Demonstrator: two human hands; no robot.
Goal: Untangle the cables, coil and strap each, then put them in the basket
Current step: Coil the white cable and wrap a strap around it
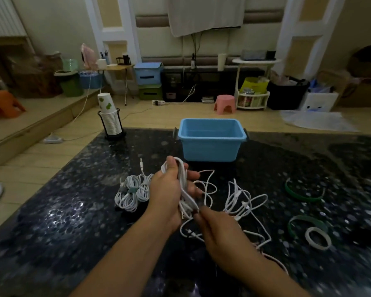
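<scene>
My left hand [169, 194] grips a bunch of white cable loops [183, 181] above the dark table, thumb on top. My right hand [219, 230] pinches the lower end of that same cable near the coil's bottom. Loose white cables [243, 200] lie tangled on the table to the right of my hands. Three coiled, strapped white cables [131, 192] rest to the left. The empty blue basket [210, 144] stands behind my hands at the table's far side.
Green straps [302, 195] [304, 220] and a white strap ring [318, 237] lie at the right on the speckled black table [73, 211]. A stack of paper cups in a black holder [110, 121] stands at the far left corner.
</scene>
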